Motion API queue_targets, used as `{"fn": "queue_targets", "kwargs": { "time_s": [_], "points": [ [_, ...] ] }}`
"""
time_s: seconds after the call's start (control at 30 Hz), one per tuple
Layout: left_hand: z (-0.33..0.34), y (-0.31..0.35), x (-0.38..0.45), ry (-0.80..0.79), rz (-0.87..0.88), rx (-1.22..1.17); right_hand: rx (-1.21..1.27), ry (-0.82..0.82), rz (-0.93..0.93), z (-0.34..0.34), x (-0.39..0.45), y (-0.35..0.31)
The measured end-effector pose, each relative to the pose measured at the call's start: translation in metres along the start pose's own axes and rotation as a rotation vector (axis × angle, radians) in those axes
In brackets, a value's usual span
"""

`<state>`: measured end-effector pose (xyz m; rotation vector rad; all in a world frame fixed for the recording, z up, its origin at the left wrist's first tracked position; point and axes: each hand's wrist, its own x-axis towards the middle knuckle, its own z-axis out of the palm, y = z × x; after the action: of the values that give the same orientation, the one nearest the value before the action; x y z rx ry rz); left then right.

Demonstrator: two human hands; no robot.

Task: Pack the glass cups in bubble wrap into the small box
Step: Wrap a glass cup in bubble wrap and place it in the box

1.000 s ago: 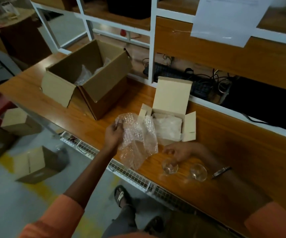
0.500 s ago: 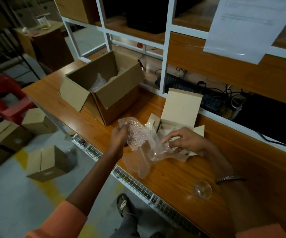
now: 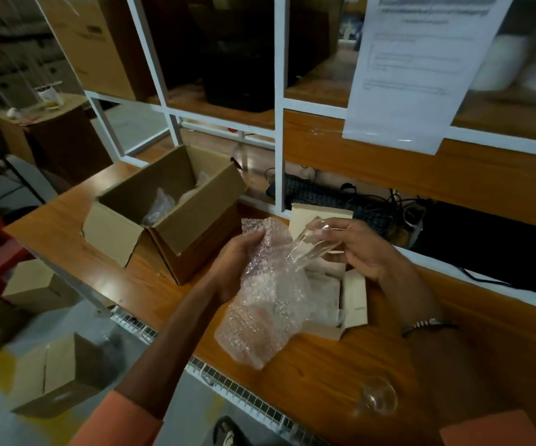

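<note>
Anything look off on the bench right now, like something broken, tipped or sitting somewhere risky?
Nothing broken or spilled. One thing to watch: the spare glass cup sits unwrapped near the bench's front edge, beside the right forearm. The left hand holds the bubble wrap; the right hand holds a tilted glass cup.

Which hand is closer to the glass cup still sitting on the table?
The right. The right hand is up-table from the cup on the table; the left hand, gripping bubble wrap, is farther left.
</note>
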<state>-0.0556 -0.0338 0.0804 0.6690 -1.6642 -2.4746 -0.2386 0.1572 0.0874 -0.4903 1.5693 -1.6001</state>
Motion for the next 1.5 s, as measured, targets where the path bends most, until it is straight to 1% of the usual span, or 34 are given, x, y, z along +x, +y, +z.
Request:
{"fn": "queue_targets", "kwargs": {
  "time_s": [0.07, 0.13, 0.27, 0.33, 0.37, 0.43, 0.57, 0.63, 0.73, 0.77, 0.8, 0.87, 0.9, 0.93, 0.97, 1.07, 1.1, 1.13, 1.2, 1.27, 1.4, 1.43, 1.5],
  "points": [
    [0.006, 0.006, 0.004, -0.031, -0.001, -0.032, -0.097, 0.010, 0.101, 0.001, 0.006, -0.013],
    [0.010, 0.012, 0.010, -0.064, -0.031, -0.136, -0.143, 0.019, 0.156, 0.004, 0.013, -0.021],
    [0.000, 0.010, 0.028, -0.111, -0.076, -0.409, -0.201, 0.097, 0.182, 0.015, 0.027, -0.030],
    [-0.010, 0.005, 0.036, -0.135, -0.115, -0.475, -0.210, 0.142, 0.185, 0.020, 0.032, -0.034],
    [-0.012, 0.002, 0.037, -0.174, -0.121, -0.487, -0.210, 0.156, 0.187, 0.023, 0.034, -0.035],
    [-0.015, -0.003, 0.038, -0.220, -0.113, -0.456, -0.230, 0.176, 0.196, 0.030, 0.038, -0.039],
    [-0.007, -0.003, 0.032, -0.239, -0.028, -0.221, -0.287, 0.245, 0.236, 0.047, 0.048, -0.041],
    [-0.006, -0.003, 0.031, -0.245, -0.017, -0.144, -0.330, 0.250, 0.220, 0.057, 0.050, -0.040],
    [-0.008, -0.003, 0.026, -0.208, 0.007, -0.097, -0.321, 0.198, 0.149, 0.066, 0.046, -0.034],
    [-0.010, -0.001, 0.023, -0.202, 0.016, -0.099, -0.302, 0.205, 0.119, 0.068, 0.045, -0.031],
    [-0.012, 0.001, 0.020, -0.194, 0.022, -0.104, -0.274, 0.242, 0.081, 0.068, 0.044, -0.028],
    [-0.018, 0.006, 0.014, -0.192, 0.016, -0.143, -0.208, 0.365, -0.021, 0.067, 0.048, -0.020],
    [-0.021, 0.008, 0.010, -0.202, 0.004, -0.187, -0.209, 0.393, -0.060, 0.066, 0.050, -0.015],
    [-0.023, 0.010, 0.006, -0.222, -0.007, -0.238, -0.233, 0.367, -0.073, 0.068, 0.051, -0.012],
    [-0.025, 0.012, 0.003, -0.245, -0.011, -0.284, -0.259, 0.292, -0.059, 0.071, 0.051, -0.007],
    [-0.028, 0.019, -0.004, -0.277, 0.026, -0.315, -0.247, 0.002, 0.077, 0.081, 0.048, 0.009],
    [-0.029, 0.020, -0.005, -0.266, 0.049, -0.300, -0.228, -0.067, 0.104, 0.081, 0.046, 0.013],
    [-0.030, 0.022, -0.006, -0.243, 0.071, -0.284, -0.215, -0.104, 0.121, 0.080, 0.043, 0.016],
    [-0.036, 0.026, -0.006, -0.160, 0.112, -0.255, -0.213, -0.129, 0.144, 0.070, 0.036, 0.019],
    [-0.045, 0.030, -0.004, -0.044, 0.124, -0.153, -0.248, -0.165, 0.152, 0.055, 0.025, 0.020],
    [-0.066, 0.029, 0.004, 0.271, 0.180, 0.148, -0.490, -0.305, 0.152, 0.016, 0.005, 0.014],
    [-0.073, 0.027, 0.007, 0.329, 0.204, 0.195, -0.506, -0.309, 0.141, 0.008, 0.002, 0.011],
    [-0.078, 0.026, 0.009, 0.414, 0.225, 0.262, -0.451, -0.272, 0.104, -0.007, -0.002, 0.003]
  ]
}}
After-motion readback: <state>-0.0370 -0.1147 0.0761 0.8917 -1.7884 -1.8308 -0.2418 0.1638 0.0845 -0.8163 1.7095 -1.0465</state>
